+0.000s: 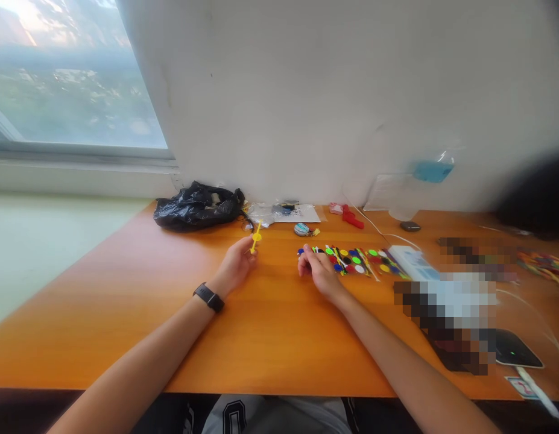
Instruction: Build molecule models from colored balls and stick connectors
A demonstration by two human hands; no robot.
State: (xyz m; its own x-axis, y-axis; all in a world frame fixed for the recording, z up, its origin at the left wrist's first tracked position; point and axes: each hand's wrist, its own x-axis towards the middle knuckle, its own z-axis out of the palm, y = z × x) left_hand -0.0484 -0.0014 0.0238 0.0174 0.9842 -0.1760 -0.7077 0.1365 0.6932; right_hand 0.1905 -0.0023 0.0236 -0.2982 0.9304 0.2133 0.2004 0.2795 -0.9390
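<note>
Stick of thin yellow plastic [260, 226], w/ a flat round yellow disc [257, 237] approx. midway along it, is pinched in the fingertips of your L hand [236, 265]. It's tilted, top end leaning R, over the orange-brown wooden table [261, 355]; can't tell if the disc is threaded on or just lies against the stick. Your L forearm comes in diagonally from lower L, w/ a black-strapped wristwatch [209, 297] at the wrist.

Your R arm angles in from lower R, wrist bare. R hand [323, 274] is narrow, fingers curled, thumb side up, at the near L end of the multicolored rows of small round discs & thin sticks [359, 260]. Can't tell if R fingers grip or touch any of those pcs. Hands are apart, both fwd of your torso.
</note>
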